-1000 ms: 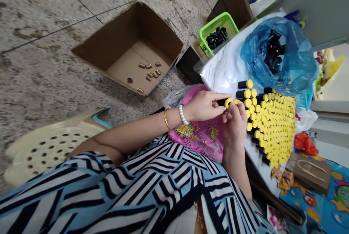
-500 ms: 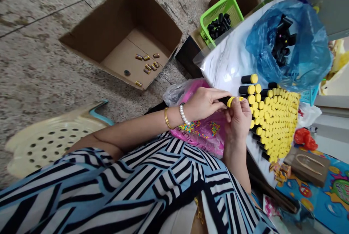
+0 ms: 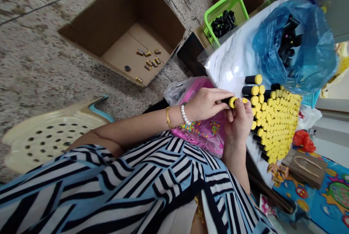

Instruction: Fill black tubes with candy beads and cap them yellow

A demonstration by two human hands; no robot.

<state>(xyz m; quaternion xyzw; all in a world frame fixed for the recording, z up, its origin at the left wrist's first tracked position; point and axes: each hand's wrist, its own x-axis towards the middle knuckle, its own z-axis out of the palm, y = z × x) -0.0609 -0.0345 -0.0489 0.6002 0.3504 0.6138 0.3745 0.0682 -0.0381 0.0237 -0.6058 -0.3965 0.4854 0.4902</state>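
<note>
My left hand (image 3: 209,103), with a pearl bracelet at the wrist, has its fingers closed round a small black tube with a yellow end (image 3: 232,102). At that yellow end, the thumb and bent fingers of my right hand (image 3: 240,117) are pinched together. A bit of yellow (image 3: 244,100) shows at the right fingertips; whether it is a separate piece I cannot tell. Just right of my hands, many black tubes with yellow caps (image 3: 278,121) lie stacked on the white marbled table (image 3: 226,61). Beneath my hands, a pink plastic bag (image 3: 199,137) holds small coloured beads.
An open cardboard box (image 3: 117,48) on the floor contains several batteries (image 3: 147,53). Black parts fill a green basket (image 3: 218,12) and a blue plastic bag (image 3: 308,44). A cream stool (image 3: 51,135) stands left, and a brown paper bag (image 3: 305,168) lies right.
My hands stay together on the tube, with only a slight shift of the fingers. The whole view has shifted a little.
</note>
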